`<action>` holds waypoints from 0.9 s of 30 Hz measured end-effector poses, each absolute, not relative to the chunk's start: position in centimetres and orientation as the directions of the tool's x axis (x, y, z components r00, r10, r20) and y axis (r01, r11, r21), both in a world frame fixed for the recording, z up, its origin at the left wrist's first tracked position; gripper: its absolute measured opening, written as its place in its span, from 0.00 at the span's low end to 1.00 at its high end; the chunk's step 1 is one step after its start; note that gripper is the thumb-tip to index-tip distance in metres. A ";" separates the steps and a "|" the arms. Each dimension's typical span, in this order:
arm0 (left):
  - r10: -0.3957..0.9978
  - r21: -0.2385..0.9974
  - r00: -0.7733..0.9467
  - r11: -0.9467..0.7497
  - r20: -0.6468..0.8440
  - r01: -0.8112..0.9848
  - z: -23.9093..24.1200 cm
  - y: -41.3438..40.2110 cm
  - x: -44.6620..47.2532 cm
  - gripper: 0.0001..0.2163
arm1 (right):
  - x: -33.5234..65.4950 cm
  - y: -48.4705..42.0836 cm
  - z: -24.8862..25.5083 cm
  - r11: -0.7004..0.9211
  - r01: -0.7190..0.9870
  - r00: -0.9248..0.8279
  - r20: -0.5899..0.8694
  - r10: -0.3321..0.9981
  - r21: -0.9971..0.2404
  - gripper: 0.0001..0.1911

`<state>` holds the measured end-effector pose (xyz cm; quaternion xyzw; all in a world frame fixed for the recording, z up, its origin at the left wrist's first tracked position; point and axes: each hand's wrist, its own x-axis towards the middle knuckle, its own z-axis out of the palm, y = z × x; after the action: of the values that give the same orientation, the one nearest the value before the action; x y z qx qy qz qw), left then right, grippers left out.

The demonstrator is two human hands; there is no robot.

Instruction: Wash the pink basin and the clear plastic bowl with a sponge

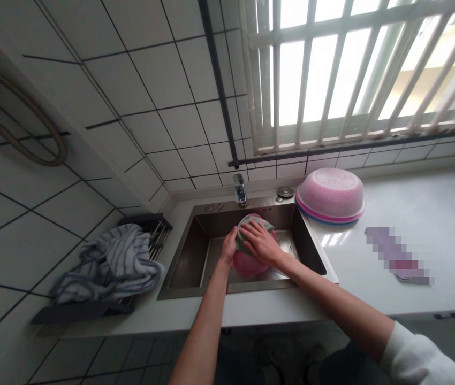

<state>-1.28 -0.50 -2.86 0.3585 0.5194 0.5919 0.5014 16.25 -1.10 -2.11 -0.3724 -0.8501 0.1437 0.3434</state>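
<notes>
Over the steel sink (251,285) I hold a pink bowl (248,266) with both hands. My left hand (229,247) grips its left rim, fingers closed along the edge. My right hand (263,243) presses a pale green cloth (242,245) against the bowl, its fingers laid over the fabric. The palm and part of the bowl cover some of the cloth. Behind the bowl stands the faucet (240,188); whether water is running I cannot tell.
Right of the sink, upturned pink baskets (331,193) sit on the white counter (404,198), with a blurred-out item (396,255) nearby. A striped towel (111,262) lies over a dark rack on the left. A round metal drain cover (285,192) rests behind the sink.
</notes>
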 end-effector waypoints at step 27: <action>0.973 0.885 0.084 0.232 -0.216 -0.403 -2.9 -0.9 -2.5 0.15 | 16.6 0.3 -3.4 0.766 0.433 -0.575 0.509 0.641 -0.475 0.27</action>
<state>-2.54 -0.87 -2.90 0.3318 0.4290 0.5235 0.6571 16.58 0.33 -3.36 -0.3070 -0.8745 0.1506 0.3439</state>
